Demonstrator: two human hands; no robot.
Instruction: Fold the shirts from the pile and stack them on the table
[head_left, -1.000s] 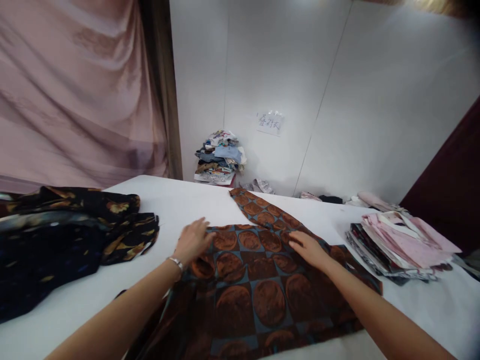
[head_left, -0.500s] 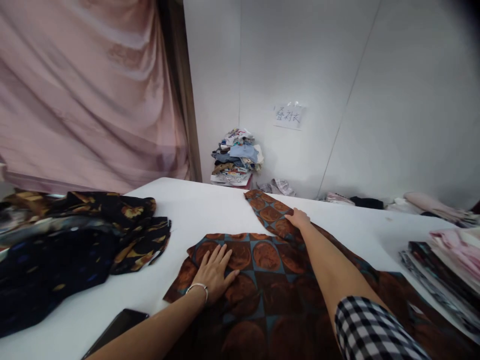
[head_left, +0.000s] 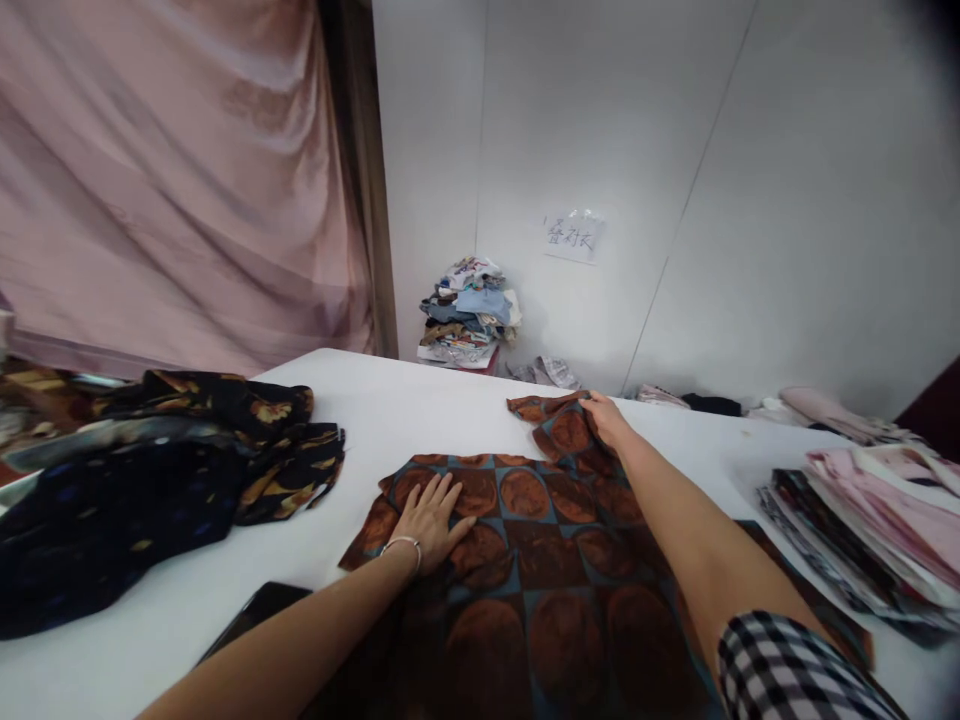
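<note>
The left hand (head_left: 431, 520) is pressing flat, fingers spread, on the near left of the brown circle-print shirt (head_left: 525, 560) on the white table (head_left: 405, 410), while the right hand (head_left: 606, 420) is pinching its far sleeve (head_left: 559, 425), lying beyond it.

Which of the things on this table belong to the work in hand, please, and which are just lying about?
In hand:
- brown patterned garment
- left hand, flat on it
- right hand, gripping its far sleeve

Lying about:
- dark floral clothes
- folded stack
- dark phone
- clothes pile by the wall
- paper label
</note>
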